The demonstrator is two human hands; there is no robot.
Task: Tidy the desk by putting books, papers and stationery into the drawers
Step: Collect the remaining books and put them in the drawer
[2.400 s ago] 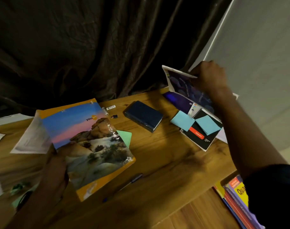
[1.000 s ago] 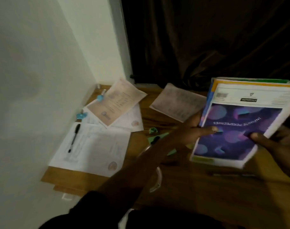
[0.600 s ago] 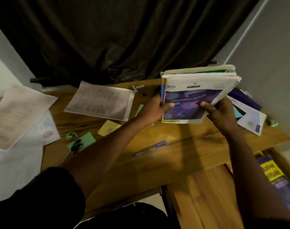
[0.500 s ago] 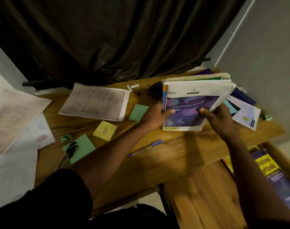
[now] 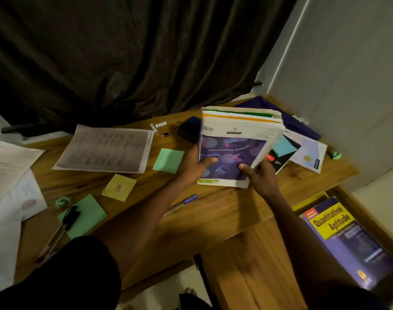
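A stack of books, a purple-covered one on top, is held tilted over the wooden desk. My left hand grips its left edge and my right hand grips its lower right corner. An open drawer at the lower right holds a "Quantitative Aptitude" book. Printed papers, a green sticky pad, a yellow pad, another green pad and a blue pen lie on the desk.
More books and blue sticky notes lie at the desk's right end by the grey wall. A dark case, a white tube and crumpled green scraps lie about. A dark curtain hangs behind. Papers cover the left end.
The book stack has come down and nearer to me, still in both hands. My view has swung right and down, so more of the open drawer shows.
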